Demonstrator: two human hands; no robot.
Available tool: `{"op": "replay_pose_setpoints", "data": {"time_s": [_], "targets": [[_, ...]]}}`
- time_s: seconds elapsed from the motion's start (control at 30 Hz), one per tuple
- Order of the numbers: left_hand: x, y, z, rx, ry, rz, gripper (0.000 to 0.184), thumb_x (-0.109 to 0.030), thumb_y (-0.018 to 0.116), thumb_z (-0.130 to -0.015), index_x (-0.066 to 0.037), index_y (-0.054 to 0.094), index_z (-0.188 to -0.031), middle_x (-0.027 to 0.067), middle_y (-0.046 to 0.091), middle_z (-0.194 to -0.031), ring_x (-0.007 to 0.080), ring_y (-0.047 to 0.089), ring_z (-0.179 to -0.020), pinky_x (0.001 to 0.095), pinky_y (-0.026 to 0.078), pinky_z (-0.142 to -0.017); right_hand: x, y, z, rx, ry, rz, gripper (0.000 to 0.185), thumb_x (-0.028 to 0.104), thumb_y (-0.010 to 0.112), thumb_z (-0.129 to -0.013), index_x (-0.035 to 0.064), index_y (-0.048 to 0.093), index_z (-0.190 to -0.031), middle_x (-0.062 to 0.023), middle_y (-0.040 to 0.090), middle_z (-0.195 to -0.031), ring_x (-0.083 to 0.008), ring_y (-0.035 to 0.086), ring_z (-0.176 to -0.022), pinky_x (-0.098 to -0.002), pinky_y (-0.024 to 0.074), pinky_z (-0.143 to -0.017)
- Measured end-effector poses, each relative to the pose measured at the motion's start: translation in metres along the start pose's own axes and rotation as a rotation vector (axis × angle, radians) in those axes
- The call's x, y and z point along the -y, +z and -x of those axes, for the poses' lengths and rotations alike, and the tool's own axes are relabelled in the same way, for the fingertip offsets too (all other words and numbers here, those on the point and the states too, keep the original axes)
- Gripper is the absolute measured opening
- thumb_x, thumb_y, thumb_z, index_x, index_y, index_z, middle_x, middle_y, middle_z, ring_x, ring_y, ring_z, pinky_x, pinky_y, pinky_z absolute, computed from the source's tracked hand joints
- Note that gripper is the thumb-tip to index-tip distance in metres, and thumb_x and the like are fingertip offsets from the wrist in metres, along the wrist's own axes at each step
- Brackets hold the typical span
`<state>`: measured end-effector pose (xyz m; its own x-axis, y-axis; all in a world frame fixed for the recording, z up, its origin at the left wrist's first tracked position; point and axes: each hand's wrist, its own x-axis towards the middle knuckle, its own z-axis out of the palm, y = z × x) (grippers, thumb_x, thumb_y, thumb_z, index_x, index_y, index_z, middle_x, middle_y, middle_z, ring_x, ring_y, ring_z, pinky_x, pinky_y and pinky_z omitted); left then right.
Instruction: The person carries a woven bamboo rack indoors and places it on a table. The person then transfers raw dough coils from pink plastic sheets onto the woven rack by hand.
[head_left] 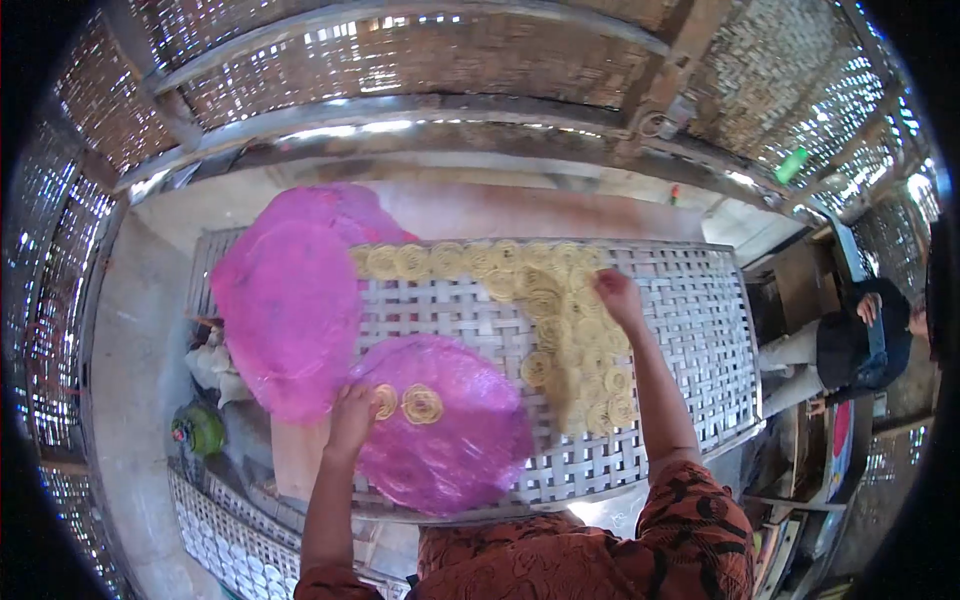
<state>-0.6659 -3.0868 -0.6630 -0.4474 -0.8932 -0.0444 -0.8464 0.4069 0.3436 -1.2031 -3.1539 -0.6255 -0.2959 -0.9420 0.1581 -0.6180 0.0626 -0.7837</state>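
My left hand (352, 415) is at the left edge of a round pink plastic sheet (450, 465), its fingers closed on the edge of a flat yellow noodle-like coil (385, 402). A second coil (422, 404) lies beside it on the same sheet. My right hand (618, 297), fingers curled together, is over the right edge of the coils (585, 335) laid out on a woven slatted rack (690, 330). Whatever its fingertips hold is hidden. The laid coils form a row along the far side and a broad band toward me.
More pink plastic sheets (285, 290) lie over the rack's left end. Low at left are a green round object (203, 430) and another woven rack (235, 530) holding white round pieces. A person in dark clothing (865, 340) is beyond the right end. Woven bamboo walls (420, 65) surround the place.
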Motion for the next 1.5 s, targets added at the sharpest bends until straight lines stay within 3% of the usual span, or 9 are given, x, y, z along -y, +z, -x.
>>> {"op": "replay_pose_setpoints", "data": {"time_s": [0.27, 0.4, 0.5, 0.63, 0.77, 0.87, 1.07, 1.13, 1.5], "targets": [[-0.015, 0.006, -0.008, 0.002, -0.158, 0.082, 0.032, -0.010, 0.066, -0.075, -0.004, 0.058, -0.106, 0.0183, 0.053, -0.110, 0.0394, 0.050, -0.102, 0.0459, 0.040, -0.090, -0.116, -0.018, -0.036, -0.132, 0.312, -0.458, 0.027, 0.016, 0.065, -0.079, -0.0015, 0.065, -0.100, -0.0149, 0.068, -0.080, -0.0209, 0.065, -0.071, -0.0329, 0.0491, -0.064], [-0.024, -0.003, -0.019, 0.066, -0.207, 0.043, 0.031, -0.010, 0.066, -0.076, -0.003, 0.058, -0.105, 0.0185, 0.053, -0.113, 0.0396, 0.049, -0.104, 0.0456, 0.040, -0.090, -0.109, -0.006, -0.022, -0.068, 0.279, 0.383, 0.028, 0.012, 0.052, -0.081, -0.0024, 0.064, -0.102, -0.0218, 0.065, -0.090, -0.0398, 0.061, -0.082, -0.0419, 0.0485, -0.075], [-0.017, 0.008, -0.019, -0.023, -0.144, -0.014, 0.030, -0.012, 0.064, -0.076, -0.003, 0.057, -0.104, 0.0173, 0.055, -0.107, 0.0356, 0.051, -0.104, 0.0438, 0.040, -0.092, -0.054, 0.036, -0.007, -0.264, -0.150, 0.543, 0.033, 0.013, 0.052, -0.080, -0.0059, 0.059, -0.106, -0.0262, 0.058, -0.107, -0.0389, 0.056, -0.098, -0.0423, 0.0457, -0.085], [-0.011, 0.011, -0.016, -0.077, -0.110, -0.025, 0.025, -0.010, 0.062, -0.074, -0.002, 0.057, -0.098, 0.0160, 0.059, -0.101, 0.0344, 0.052, -0.103, 0.0434, 0.042, -0.089, 0.080, 0.150, 0.077, 0.427, -0.484, 0.059, 0.029, 0.015, 0.048, -0.085, 0.0044, 0.061, -0.109, -0.0186, 0.060, -0.111, -0.0364, 0.055, -0.103, -0.0416, 0.0458, -0.089], [-0.006, 0.011, -0.013, -0.124, -0.020, -0.014, 0.014, -0.008, 0.057, -0.075, -0.003, 0.059, -0.089, 0.0158, 0.060, -0.095, 0.0350, 0.055, -0.096, 0.0435, 0.043, -0.085, 0.108, 0.258, 0.154, 0.873, -0.659, 0.366, 0.038, 0.014, 0.054, -0.081, 0.0060, 0.056, -0.118, -0.0173, 0.059, -0.107, -0.0303, 0.052, -0.108, -0.0426, 0.0421, -0.095], [-0.007, 0.000, -0.005, -0.077, -0.026, 0.092, 0.014, -0.007, 0.055, -0.079, -0.003, 0.058, -0.092, 0.0178, 0.059, -0.093, 0.0368, 0.056, -0.092, 0.0441, 0.044, -0.082, 0.134, 0.254, 0.156, 0.546, -1.059, 0.383, 0.036, 0.015, 0.054, -0.081, 0.0051, 0.059, -0.115, -0.0136, 0.058, -0.104, -0.0267, 0.053, -0.107, -0.0436, 0.0413, -0.096], [-0.029, -0.044, 0.025, -0.094, -0.063, 0.400, 0.019, -0.003, 0.055, -0.082, -0.001, 0.057, -0.101, 0.0180, 0.059, -0.088, 0.0318, 0.060, -0.080, 0.0360, 0.047, -0.074, 0.120, 0.189, 0.126, 0.809, -0.722, -0.081, 0.020, 0.005, 0.059, -0.074, 0.0033, 0.062, -0.094, -0.0106, 0.060, -0.106, -0.0238, 0.056, -0.103, -0.0361, 0.0444, -0.091], [-0.038, -0.052, 0.034, -0.008, -0.212, 0.496, 0.019, -0.002, 0.053, -0.085, -0.002, 0.058, -0.104, 0.0123, 0.061, -0.088, 0.0202, 0.060, -0.084, 0.0300, 0.046, -0.075, 0.117, 0.132, 0.112, 0.915, -0.128, -0.395, 0.016, 0.011, 0.065, -0.077, 0.0036, 0.063, -0.091, -0.0097, 0.062, -0.095, -0.0243, 0.059, -0.094, -0.0366, 0.0466, -0.088], [-0.137, 0.008, -0.136, -0.045, -0.067, 1.126, 0.023, -0.005, 0.054, -0.090, -0.003, 0.060, -0.112, 0.0033, 0.061, -0.102, 0.0113, 0.056, -0.091, 0.0240, 0.047, -0.078, -0.084, -0.030, -0.039, -0.192, 0.186, -0.422, 0.024, 0.004, 0.057, -0.087, -0.0006, 0.062, -0.110, -0.0041, 0.065, -0.091, -0.0114, 0.060, -0.082, -0.0254, 0.0481, -0.071]]}}
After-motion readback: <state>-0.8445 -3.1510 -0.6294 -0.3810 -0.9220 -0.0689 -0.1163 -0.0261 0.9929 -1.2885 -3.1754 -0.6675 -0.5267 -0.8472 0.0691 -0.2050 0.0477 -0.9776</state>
